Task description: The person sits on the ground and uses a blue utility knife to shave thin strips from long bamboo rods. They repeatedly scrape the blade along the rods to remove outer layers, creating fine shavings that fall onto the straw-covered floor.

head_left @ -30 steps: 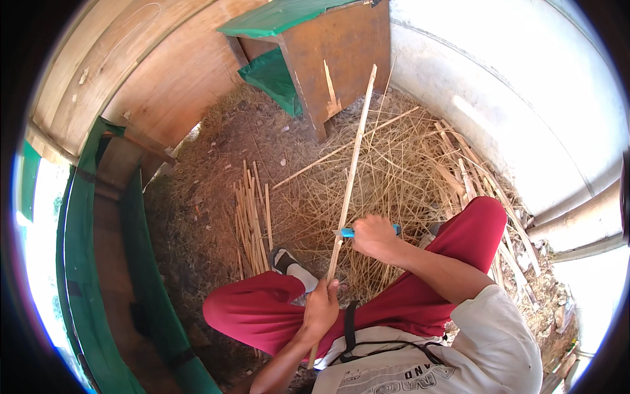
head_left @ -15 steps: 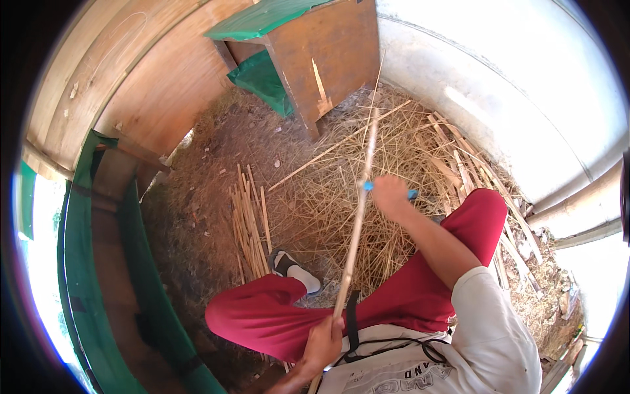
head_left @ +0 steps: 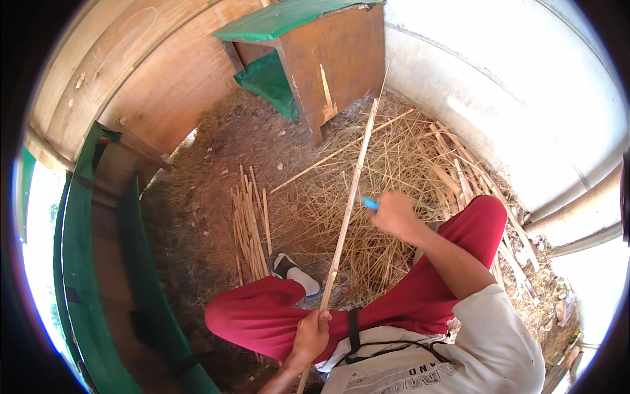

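Observation:
A long pale bamboo strip (head_left: pixel 346 223) slants up and away from my lap across the straw. Its near end is in my left hand (head_left: pixel 310 338), whose fingers are wrapped round it beside my left thigh. My right hand (head_left: pixel 397 215) is closed on a blue-handled knife (head_left: pixel 371 203), just right of the strip's middle. The blade is blurred and hard to make out; the handle shows a small gap from the strip.
Loose straw-like shavings (head_left: pixel 321 223) cover the ground ahead. Split strips lie in a bundle (head_left: pixel 246 217) at left and a pile (head_left: pixel 469 171) at right. A wooden box with a green cover (head_left: pixel 335 59) stands ahead; a green-lined trough (head_left: pixel 88 262) runs along the left.
My right hand and the knife have moved slightly down, and the blue handle has come off the strip to its right. My left hand and the strip's near end have shifted a little left.

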Available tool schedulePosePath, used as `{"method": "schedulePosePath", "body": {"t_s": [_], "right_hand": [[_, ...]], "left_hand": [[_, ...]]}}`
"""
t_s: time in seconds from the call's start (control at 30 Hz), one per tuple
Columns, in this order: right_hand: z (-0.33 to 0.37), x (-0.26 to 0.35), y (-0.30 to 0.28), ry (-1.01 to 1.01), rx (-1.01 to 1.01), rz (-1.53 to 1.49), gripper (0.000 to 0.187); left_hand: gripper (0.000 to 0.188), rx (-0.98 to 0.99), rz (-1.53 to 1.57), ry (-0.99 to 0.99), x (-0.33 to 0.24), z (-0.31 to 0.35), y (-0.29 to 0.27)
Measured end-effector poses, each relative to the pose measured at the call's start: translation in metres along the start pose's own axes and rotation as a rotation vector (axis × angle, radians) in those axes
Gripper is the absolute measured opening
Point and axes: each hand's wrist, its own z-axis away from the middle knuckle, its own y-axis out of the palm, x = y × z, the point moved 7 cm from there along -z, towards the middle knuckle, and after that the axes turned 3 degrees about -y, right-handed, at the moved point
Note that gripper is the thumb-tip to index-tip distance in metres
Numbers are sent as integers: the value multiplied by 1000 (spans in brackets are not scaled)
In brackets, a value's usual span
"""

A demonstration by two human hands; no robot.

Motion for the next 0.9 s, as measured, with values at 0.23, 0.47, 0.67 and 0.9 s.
{"method": "schedulePosePath", "body": {"t_s": [0.23,0.47,0.67,0.9], "right_hand": [[32,48,44,-329,101,173,7],[9,41,58,-349,-80,247,12],[-47,-17,55,-115,-18,297,15],[-73,-115,29,-21,-477,521,9]], "left_hand": [[27,-82,-44,43,-16,-20,8],[24,-43,-58,4,-20,-17,13],[26,57,2,-41,-14,18,12],[29,165,-80,-181,25,72,0]]}}
